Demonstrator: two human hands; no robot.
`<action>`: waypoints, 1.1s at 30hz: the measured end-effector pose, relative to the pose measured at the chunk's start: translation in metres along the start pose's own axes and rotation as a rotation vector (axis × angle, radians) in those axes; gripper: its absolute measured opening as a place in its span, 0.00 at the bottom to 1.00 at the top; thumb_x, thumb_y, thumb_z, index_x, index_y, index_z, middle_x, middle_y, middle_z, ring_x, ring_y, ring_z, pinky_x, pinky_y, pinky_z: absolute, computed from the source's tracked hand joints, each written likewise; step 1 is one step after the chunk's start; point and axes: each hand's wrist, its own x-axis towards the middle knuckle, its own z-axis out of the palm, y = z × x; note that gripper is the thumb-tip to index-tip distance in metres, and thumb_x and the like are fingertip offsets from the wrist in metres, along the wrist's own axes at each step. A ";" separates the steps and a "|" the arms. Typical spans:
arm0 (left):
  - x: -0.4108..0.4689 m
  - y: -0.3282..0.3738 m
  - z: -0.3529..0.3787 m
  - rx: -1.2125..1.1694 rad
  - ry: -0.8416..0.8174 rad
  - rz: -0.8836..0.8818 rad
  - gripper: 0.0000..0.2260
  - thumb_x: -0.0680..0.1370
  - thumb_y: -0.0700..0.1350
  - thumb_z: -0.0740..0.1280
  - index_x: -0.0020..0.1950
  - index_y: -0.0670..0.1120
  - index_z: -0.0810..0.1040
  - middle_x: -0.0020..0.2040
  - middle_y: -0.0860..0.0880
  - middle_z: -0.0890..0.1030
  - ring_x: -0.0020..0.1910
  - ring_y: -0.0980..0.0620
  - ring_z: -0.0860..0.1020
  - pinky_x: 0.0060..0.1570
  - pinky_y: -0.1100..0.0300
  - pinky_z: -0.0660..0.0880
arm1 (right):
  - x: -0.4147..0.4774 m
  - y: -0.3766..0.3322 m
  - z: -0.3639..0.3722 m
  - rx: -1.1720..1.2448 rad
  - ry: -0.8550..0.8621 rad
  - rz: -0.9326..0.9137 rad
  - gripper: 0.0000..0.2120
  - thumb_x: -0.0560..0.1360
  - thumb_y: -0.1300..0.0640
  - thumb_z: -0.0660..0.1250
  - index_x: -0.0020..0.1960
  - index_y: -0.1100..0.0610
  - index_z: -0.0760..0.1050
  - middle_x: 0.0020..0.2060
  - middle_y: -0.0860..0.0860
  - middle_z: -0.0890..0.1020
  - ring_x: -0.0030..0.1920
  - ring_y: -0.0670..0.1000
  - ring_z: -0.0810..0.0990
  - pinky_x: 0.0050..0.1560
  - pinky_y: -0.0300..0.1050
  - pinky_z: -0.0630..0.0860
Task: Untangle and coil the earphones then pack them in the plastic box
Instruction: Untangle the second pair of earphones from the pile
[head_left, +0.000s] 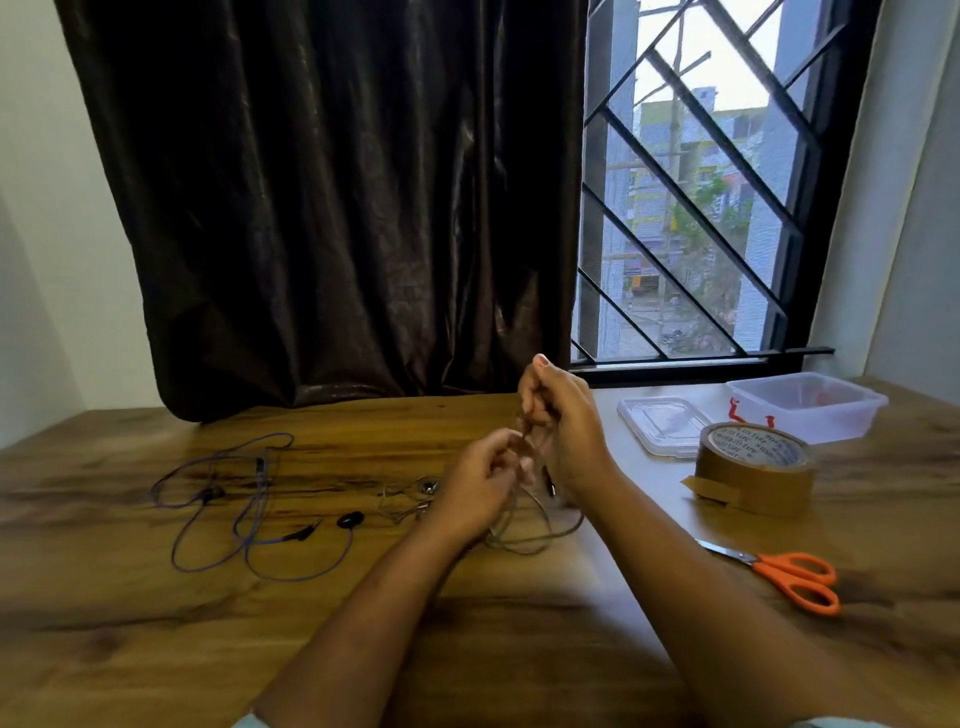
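scissors before tape, box behind

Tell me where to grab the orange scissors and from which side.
Take the scissors by the orange handle loops, coming from above on the right. They lie flat and closed on the table, loops at the right end, blades pointing left toward the right forearm, so that end is probably safest.

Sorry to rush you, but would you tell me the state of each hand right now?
Left hand: closed, pinching the grey earphone cable.
Right hand: closed, gripping the same cable, held higher.
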 end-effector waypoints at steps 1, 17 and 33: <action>0.004 -0.004 -0.005 0.125 0.092 0.030 0.07 0.79 0.43 0.63 0.51 0.54 0.78 0.41 0.54 0.81 0.42 0.53 0.80 0.49 0.47 0.77 | 0.001 -0.002 0.000 0.048 0.012 0.019 0.20 0.75 0.51 0.57 0.28 0.60 0.67 0.19 0.46 0.61 0.22 0.44 0.59 0.28 0.38 0.60; 0.006 -0.009 -0.069 0.784 0.632 0.283 0.05 0.79 0.42 0.63 0.50 0.49 0.79 0.39 0.53 0.78 0.43 0.50 0.73 0.42 0.55 0.69 | -0.007 0.015 -0.030 -1.421 -0.285 -0.083 0.18 0.74 0.45 0.68 0.63 0.46 0.75 0.35 0.45 0.80 0.39 0.45 0.77 0.41 0.41 0.72; 0.000 0.027 -0.050 -0.859 -0.178 -0.108 0.12 0.80 0.44 0.55 0.52 0.40 0.76 0.22 0.53 0.64 0.17 0.61 0.60 0.25 0.66 0.64 | 0.000 0.030 -0.033 -1.305 0.108 -0.107 0.09 0.79 0.53 0.62 0.43 0.57 0.76 0.39 0.49 0.72 0.41 0.53 0.74 0.40 0.44 0.69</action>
